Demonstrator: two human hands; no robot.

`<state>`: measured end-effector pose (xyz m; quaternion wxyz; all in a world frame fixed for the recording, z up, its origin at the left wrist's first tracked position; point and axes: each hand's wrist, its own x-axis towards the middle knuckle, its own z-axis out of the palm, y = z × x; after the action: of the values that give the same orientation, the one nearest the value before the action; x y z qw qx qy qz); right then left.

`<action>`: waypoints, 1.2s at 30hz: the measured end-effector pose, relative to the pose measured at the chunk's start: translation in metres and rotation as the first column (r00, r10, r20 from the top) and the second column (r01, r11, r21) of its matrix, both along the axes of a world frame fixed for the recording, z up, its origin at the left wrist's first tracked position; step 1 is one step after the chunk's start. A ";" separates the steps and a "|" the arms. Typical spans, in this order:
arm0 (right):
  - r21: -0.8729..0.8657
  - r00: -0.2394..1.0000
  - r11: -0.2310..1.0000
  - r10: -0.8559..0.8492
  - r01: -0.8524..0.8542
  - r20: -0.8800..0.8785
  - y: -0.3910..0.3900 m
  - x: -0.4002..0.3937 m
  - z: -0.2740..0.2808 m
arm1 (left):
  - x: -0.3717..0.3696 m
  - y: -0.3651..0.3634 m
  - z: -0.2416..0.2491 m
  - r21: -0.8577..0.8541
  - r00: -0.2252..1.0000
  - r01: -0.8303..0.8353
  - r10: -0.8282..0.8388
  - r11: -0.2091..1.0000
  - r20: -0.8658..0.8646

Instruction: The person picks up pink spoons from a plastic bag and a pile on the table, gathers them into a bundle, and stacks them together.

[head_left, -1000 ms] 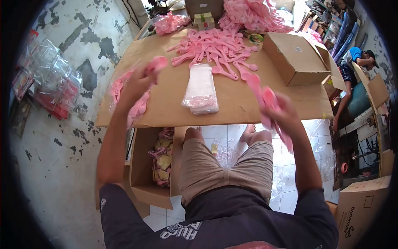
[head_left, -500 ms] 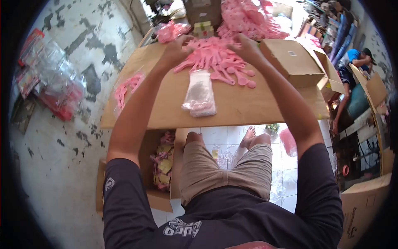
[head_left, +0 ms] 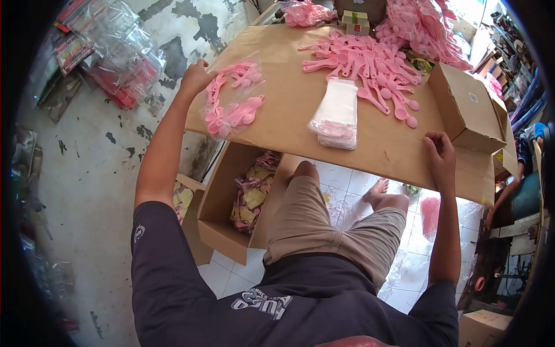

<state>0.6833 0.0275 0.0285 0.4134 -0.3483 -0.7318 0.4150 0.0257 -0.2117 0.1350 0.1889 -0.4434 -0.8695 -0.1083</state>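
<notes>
Lower-right carton [head_left: 484,328] cut off; co-worker [head_left: 523,153] at right edge mostly hidden, head seemingly cropped.

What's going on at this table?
The person's left hand is beside pink spoons in clear plastic; any grip is unclear. The right hand, with nothing visible in it, is near a cardboard box. Between the hands, a loose heap of pink spoons and a stack of plastic bags lie on the table.

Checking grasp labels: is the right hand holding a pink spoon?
No, the right hand shows no spoon in its fingers, and the loose pile of pink spoons lies apart from it.
</notes>
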 end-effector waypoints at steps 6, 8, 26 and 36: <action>-0.031 1.000 1.000 0.003 -0.004 -0.026 0.004 0.001 -0.005 | 0.011 0.014 -0.009 0.118 0.961 0.042 -0.072 0.992 0.267; -0.035 1.000 0.999 0.004 -0.005 -0.029 0.003 0.003 -0.007 | 0.021 0.022 -0.014 0.128 0.936 0.125 -0.159 0.984 0.313; -0.066 0.994 0.997 -0.046 0.039 -0.101 0.000 0.000 -0.002 | -0.025 0.110 -0.051 -0.486 0.973 0.144 -0.034 0.862 0.228; -0.070 0.995 0.997 -0.039 0.033 -0.092 0.001 -0.001 -0.003 | -0.036 0.099 -0.050 -0.461 0.942 0.320 -0.228 0.828 0.245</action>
<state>0.6827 0.0287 0.0255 0.4424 -0.3556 -0.6908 0.4480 -0.0098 -0.1131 0.0854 -0.0273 -0.5859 -0.8082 0.0521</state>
